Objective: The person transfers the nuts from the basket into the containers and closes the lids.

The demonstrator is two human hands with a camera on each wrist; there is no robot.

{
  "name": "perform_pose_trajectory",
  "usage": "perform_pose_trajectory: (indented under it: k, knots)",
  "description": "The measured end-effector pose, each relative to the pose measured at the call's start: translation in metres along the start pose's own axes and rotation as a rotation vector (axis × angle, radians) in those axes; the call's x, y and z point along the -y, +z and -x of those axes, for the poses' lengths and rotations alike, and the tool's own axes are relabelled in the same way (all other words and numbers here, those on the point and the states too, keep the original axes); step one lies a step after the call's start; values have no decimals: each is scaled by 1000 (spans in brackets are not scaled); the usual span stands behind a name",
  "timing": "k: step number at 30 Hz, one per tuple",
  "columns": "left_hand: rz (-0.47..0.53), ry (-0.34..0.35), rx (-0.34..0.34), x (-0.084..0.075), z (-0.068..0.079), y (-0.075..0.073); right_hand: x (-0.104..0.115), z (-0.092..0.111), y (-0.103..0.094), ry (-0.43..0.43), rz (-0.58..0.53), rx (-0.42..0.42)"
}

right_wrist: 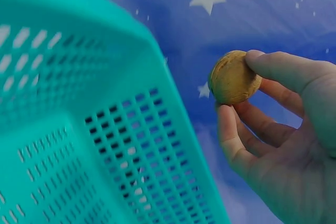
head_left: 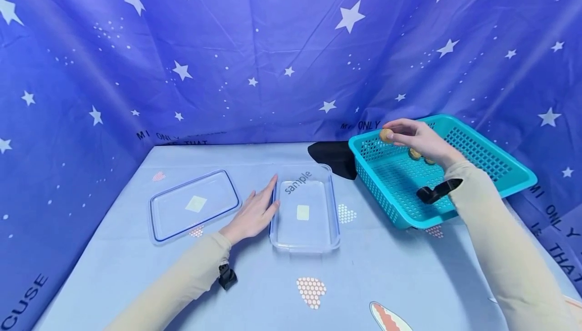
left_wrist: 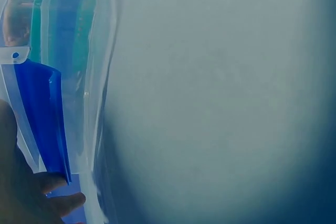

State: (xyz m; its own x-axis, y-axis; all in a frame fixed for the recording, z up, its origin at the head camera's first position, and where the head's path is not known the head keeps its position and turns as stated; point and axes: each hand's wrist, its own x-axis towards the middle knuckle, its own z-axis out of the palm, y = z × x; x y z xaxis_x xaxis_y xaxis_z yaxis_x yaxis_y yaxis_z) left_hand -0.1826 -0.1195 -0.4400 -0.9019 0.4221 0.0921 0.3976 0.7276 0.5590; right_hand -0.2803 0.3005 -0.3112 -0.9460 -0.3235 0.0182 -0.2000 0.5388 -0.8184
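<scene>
My right hand (head_left: 420,141) pinches a walnut (right_wrist: 234,78) between thumb and fingertips, just above the teal basket's far left rim. Inside the teal basket (head_left: 394,209) lie more walnuts (head_left: 415,153), partly covered by the hand. My left hand (head_left: 255,214) rests with fairly straight fingers against the left side of a clear plastic food container (head_left: 303,246). This container stands without its lid, and a pale square label shows on its bottom. In the left wrist view, fingers (left_wrist: 68,203) touch near a blue clip flap (left_wrist: 44,114) of the container.
A clear lid with a blue seal (head_left: 177,215) lies on the table left of the container. A black object (head_left: 334,158) sits behind, between container and basket. The light blue patterned cloth (head_left: 254,290) covers the table, and a starry blue curtain (head_left: 273,33) surrounds it.
</scene>
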Motion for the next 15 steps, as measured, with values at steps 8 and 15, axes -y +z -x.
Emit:
perform_pose_trajectory:
  k: [8, 15]
  knots:
    - [-27, -22, -22, -2, -6, 0, 21, 0, 19, -17, -52, 52]
    - [-9, -46, -10, -4, -6, -3, 33, -3, 37, -51, -47, 106]
